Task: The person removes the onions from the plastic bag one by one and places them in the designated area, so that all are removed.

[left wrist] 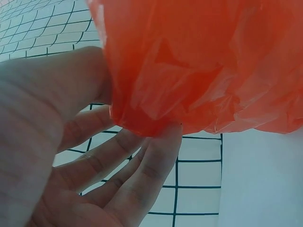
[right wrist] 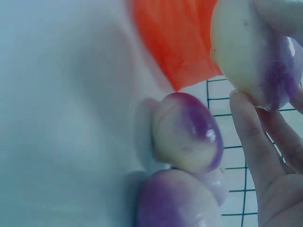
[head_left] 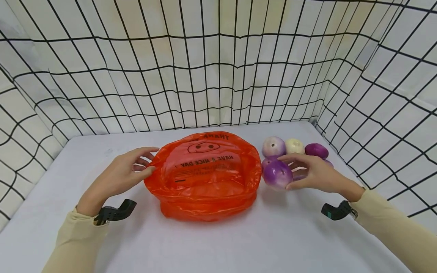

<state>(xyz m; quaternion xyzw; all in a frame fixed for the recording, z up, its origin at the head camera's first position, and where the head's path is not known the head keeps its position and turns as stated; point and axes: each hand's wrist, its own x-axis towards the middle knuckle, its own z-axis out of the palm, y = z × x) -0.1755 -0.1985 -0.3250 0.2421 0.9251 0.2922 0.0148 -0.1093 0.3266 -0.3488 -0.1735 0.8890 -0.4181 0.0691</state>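
Note:
An orange-red plastic bag (head_left: 208, 206) stands with its mouth spread wide, mirrored print showing through its far side. At its left rim, my left hand (head_left: 116, 175) pinches the plastic between thumb and fingers; in the left wrist view the bag (left wrist: 189, 71) hides the thumb tip. My right hand (head_left: 319, 172) grips a purple-and-white peeled onion (head_left: 277, 175) close to the bag's right side. Seen from the right wrist, this onion (right wrist: 246, 52) is above the table, between thumb and fingertips. My right fingers partly hide other onions behind.
Behind my right hand lie a pale purple onion (head_left: 274, 145), a whitish onion (head_left: 294, 146) and a deep purple onion (head_left: 316, 150). They rest on a white tabletop (head_left: 218, 246). Black wire grid (head_left: 205, 76) over white sheeting rises at the back and both sides.

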